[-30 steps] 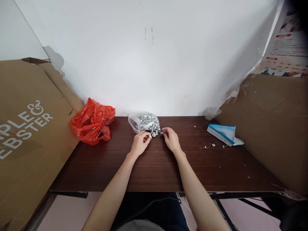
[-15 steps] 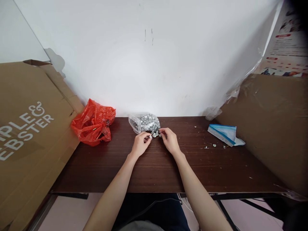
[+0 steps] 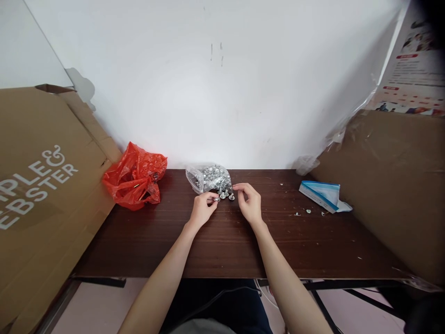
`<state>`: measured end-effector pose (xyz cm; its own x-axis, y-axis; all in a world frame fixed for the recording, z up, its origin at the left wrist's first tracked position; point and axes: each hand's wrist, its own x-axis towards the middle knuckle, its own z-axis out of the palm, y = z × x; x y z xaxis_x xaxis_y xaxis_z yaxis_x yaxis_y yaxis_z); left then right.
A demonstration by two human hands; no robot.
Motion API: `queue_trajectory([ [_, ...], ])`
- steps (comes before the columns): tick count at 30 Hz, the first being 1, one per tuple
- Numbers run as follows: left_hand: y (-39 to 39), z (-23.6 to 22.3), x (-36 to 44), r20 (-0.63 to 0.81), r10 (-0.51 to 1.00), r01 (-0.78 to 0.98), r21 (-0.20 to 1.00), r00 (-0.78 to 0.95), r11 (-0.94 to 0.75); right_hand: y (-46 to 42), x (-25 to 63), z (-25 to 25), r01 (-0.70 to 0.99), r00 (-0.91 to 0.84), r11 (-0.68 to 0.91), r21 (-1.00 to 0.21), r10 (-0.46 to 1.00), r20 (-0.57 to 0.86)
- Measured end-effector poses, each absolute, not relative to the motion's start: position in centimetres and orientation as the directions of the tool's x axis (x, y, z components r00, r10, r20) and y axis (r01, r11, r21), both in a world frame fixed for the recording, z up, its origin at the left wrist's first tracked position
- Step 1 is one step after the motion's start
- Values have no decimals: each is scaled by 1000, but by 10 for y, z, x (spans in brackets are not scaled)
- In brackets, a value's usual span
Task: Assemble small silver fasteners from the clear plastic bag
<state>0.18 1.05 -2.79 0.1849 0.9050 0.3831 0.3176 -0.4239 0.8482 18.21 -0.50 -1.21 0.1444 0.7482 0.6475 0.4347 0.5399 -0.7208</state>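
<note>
Several silvery screws with broad round heads (image 3: 223,195) stand on the dark wooden table in front of a clear plastic bag (image 3: 212,177) full of similar metal pieces. My left hand (image 3: 203,207) pinches one such screw (image 3: 217,199) between thumb and fingertips, just left of the group. On the other side, my right hand (image 3: 249,200) is open, its thumb and index finger apart. A single screw (image 3: 231,197) stands on its head just left of its thumb.
A crumpled red plastic bag (image 3: 137,178) lies at the left beside a cardboard box (image 3: 38,195). To the right are a blue and white packet (image 3: 321,195), small white scraps (image 3: 308,211) and another cardboard box (image 3: 385,185). A white wall (image 3: 243,102) rises behind the table.
My right hand has drawn slightly right and its fingers have parted, leaving a screw standing by the group. My left hand keeps its pinch in nearly the same place.
</note>
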Motion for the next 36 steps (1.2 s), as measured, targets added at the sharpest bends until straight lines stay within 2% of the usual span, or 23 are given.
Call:
queue_trajectory([
  [4, 6, -24, 4, 383, 901, 221, 878, 202, -423, -8, 183, -12, 190, 154, 474, -860, 850, 503],
  [7, 4, -19, 4, 430, 878, 155, 872, 209, -464, -10, 180, -12, 35, 49, 411, -911, 910, 412],
  [14, 1, -10, 4, 565, 806, 116, 801, 178, -587, -13, 164, -11, 84, -106, 313, -946, 947, 304],
  [18, 3, -11, 3, 570, 803, 138, 793, 177, -593, -12, 159, -11, -77, -146, 242, -967, 957, 251],
  [24, 4, -12, 5, 587, 789, 138, 779, 181, -611, -9, 159, -11, -303, -81, 137, -943, 982, 169],
  [29, 4, -11, 5, 626, 761, 188, 737, 174, -649, -5, 159, -14, -365, -11, 96, -926, 994, 108],
  [36, 7, -16, 3, 615, 764, 230, 729, 196, -645, -6, 161, -13, -426, -39, 40, -904, 997, 62],
])
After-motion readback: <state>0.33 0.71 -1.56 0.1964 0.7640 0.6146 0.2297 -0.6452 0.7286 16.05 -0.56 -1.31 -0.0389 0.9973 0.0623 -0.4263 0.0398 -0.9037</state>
